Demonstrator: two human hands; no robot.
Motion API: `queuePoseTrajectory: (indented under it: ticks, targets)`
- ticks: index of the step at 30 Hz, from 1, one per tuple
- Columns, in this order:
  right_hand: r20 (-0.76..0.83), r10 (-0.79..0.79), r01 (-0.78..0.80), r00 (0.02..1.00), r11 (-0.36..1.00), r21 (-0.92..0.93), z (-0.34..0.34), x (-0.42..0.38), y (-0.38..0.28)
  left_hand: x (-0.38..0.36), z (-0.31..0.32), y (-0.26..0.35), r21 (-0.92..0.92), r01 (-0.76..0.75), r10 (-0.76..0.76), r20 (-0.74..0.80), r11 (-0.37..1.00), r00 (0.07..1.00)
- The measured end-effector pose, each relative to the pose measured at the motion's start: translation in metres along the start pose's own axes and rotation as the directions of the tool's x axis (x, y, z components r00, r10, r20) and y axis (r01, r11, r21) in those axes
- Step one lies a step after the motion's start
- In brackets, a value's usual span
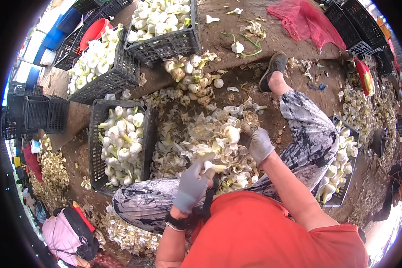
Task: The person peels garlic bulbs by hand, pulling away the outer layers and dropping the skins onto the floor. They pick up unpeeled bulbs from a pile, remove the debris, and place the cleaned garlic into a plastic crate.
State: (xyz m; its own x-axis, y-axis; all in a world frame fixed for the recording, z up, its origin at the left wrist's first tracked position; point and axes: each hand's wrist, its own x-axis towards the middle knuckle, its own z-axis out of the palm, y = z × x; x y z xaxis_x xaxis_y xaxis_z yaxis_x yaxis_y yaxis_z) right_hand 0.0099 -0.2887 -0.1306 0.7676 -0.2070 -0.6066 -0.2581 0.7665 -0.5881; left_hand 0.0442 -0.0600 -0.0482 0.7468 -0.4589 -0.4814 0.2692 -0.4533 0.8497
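Observation:
My left hand [191, 185], in a grey glove, is closed around a pale garlic stalk [215, 167] above my folded leg. My right hand [260, 146], gloved too, is farther forward and to the right, its fingers curled; what they hold is hard to make out. Just left of its fingertips is a whitish garlic bulb [232, 134]. Beneath both hands spreads a heap of loose garlic skins and stalks [196, 129]. Unpeeled garlic bulbs [194, 85] are piled beyond the heap.
A black crate of trimmed garlic [94, 152] stands left of the heap, with two more full crates [174, 44] [129, 67] behind. Another crate [341, 199] is beside my right leg. A red mesh sack [306, 22] lies ahead. A person in pink [62, 236] is at lower left.

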Motion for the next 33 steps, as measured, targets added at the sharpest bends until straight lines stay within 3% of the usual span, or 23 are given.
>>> queuePoseTrajectory:
  ticks: [2,4,6,7,8,9,10,11,12,13,14,15,18,19,20,22,24,25,26,28,31,32,33]
  targets:
    - [0.061,-0.018,0.019,0.998,1.0,-0.011,0.005,-0.003,0.002,0.012,0.004,-0.028,0.162,-0.231,0.251,-0.119,0.959,0.961]
    - [0.242,-0.048,0.064,0.969,0.996,-0.059,0.007,-0.005,0.006,0.016,-0.001,-0.017,0.1,-0.216,0.225,-0.093,0.971,0.97]
    - [0.249,0.069,-0.067,0.966,0.998,-0.017,0.01,-0.006,0.006,0.027,0.005,0.002,-0.452,-0.123,0.12,-0.036,0.884,0.992]
    - [0.361,-0.103,0.274,0.927,0.843,-0.463,0.015,-0.011,0.002,0.03,0.003,0.006,-0.367,-0.117,0.117,-0.023,0.923,0.993]
    - [0.525,-0.184,0.551,0.831,0.406,-0.729,0.019,-0.016,-0.003,0.029,0.003,0.008,-0.371,-0.121,0.122,-0.021,0.921,0.992]
    - [0.643,-0.256,0.687,0.722,0.15,-0.711,0.026,-0.017,-0.008,0.026,0.005,0.011,-0.311,-0.135,0.119,-0.071,0.941,0.99]
    - [0.638,-0.259,0.682,0.725,0.141,-0.717,0.025,-0.014,-0.003,0.024,0.008,0.014,-0.251,-0.149,0.121,-0.121,0.957,0.985]
    - [0.366,-0.207,0.367,0.907,0.815,-0.448,0.02,-0.007,0.007,0.016,0.01,0.014,-0.328,-0.1,0.083,-0.065,0.939,0.994]
    - [0.19,0.059,-0.093,0.98,0.979,0.179,0.015,-0.003,0.015,0.009,0.011,0.011,-0.333,-0.098,0.086,-0.051,0.938,0.995]
    - [-0.017,0.122,-0.115,0.992,0.97,0.214,0.008,0.005,0.016,0.003,0.012,0.008,-0.214,-0.253,0.269,0.051,0.943,0.962]
    - [0.014,0.167,-0.165,0.986,0.952,0.259,0.005,0.002,0.005,-0.001,0.011,0.005,-0.11,-0.418,0.431,0.168,0.902,0.886]
    - [0.006,0.133,-0.131,0.991,0.972,0.193,0.006,-0.001,0.0,-0.006,0.011,0.006,-0.096,-0.292,0.306,0.199,0.951,0.931]
    - [-0.051,0.011,-0.016,0.999,0.995,-0.097,0.012,-0.01,0.007,0.003,0.006,-0.011,0.05,-0.318,0.312,0.102,0.947,0.945]
    - [-0.034,-0.062,0.049,0.998,0.955,-0.294,0.018,-0.014,0.01,0.006,0.004,-0.02,0.042,-0.103,0.098,0.105,0.994,0.99]
    - [0.095,-0.093,0.128,0.991,0.858,-0.498,0.022,-0.024,0.002,0.009,0.006,-0.018,0.028,-0.123,0.117,0.146,0.992,0.982]
    - [0.092,-0.363,0.329,0.927,0.673,-0.662,0.029,-0.028,0.002,0.017,0.018,-0.01,0.302,-0.464,0.435,0.161,0.833,0.886]
    - [-0.01,-0.475,0.437,0.88,0.817,-0.376,0.046,-0.07,-0.068,0.023,0.029,-0.014,0.231,-0.369,0.336,0.17,0.9,0.926]
    - [-0.044,-0.591,0.51,0.806,0.729,-0.457,0.033,-0.085,-0.098,0.025,0.03,-0.018,0.197,-0.237,0.213,0.135,0.951,0.968]
    - [-0.179,-0.617,0.479,0.766,0.734,-0.481,0.022,-0.105,-0.129,0.03,0.03,-0.029,0.191,-0.261,0.229,0.173,0.946,0.958]
    - [-0.162,-0.903,0.712,0.399,0.416,-0.566,-0.041,-0.121,-0.172,0.041,0.031,-0.057,0.396,-0.368,0.36,0.098,0.842,0.928]
    - [-0.261,-0.953,0.284,0.152,0.296,-0.912,-0.135,-0.174,-0.212,0.053,0.029,-0.07,0.238,-0.235,0.212,0.119,0.942,0.97]
    - [-0.224,-0.957,0.271,0.186,0.269,-0.924,-0.184,-0.19,-0.213,0.056,0.029,-0.075,0.096,-0.119,0.103,0.153,0.988,0.983]
    - [-0.32,-0.918,-0.067,0.234,0.313,-0.947,-0.214,-0.207,-0.21,0.061,0.031,-0.078,0.084,-0.081,0.069,0.137,0.993,0.988]
